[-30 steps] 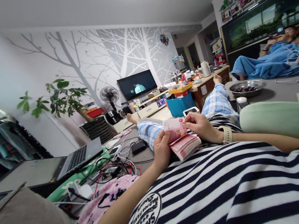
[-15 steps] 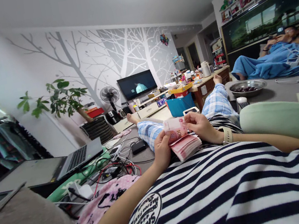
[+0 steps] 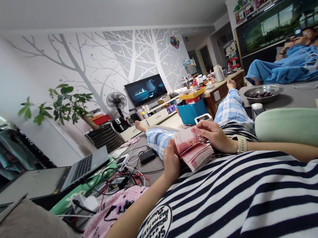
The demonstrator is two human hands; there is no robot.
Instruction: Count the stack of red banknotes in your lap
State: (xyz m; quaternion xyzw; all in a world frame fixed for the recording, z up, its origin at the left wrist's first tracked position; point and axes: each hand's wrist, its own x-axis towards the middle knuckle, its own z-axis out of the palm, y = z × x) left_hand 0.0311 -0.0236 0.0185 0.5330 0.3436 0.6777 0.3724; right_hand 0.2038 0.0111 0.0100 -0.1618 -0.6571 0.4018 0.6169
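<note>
A thick wad of red banknotes [image 3: 198, 156] rests over my lap, folded partly down, its edges fanned towards me. My left hand [image 3: 171, 160] grips the wad at its left side, the thumb near the fold. One banknote [image 3: 185, 138] stands up from the rest, showing a printed number. My right hand [image 3: 213, 136], with a pale watch [image 3: 241, 143] on the wrist, pinches that note at its upper right corner. The far fingers of both hands are partly hidden by the notes.
An open laptop [image 3: 84, 167], tangled cables [image 3: 123, 178] and a black box [image 3: 147, 156] lie to my left. On the right are a green cushion [image 3: 303, 127] and a metal bowl [image 3: 264, 93] of dark round items. Another person lies under a blue blanket [image 3: 286, 65].
My left thumb has shifted left off the upright note's face, showing more of it. My right hand keeps its pinch nearly in place. The television picture has changed.
</note>
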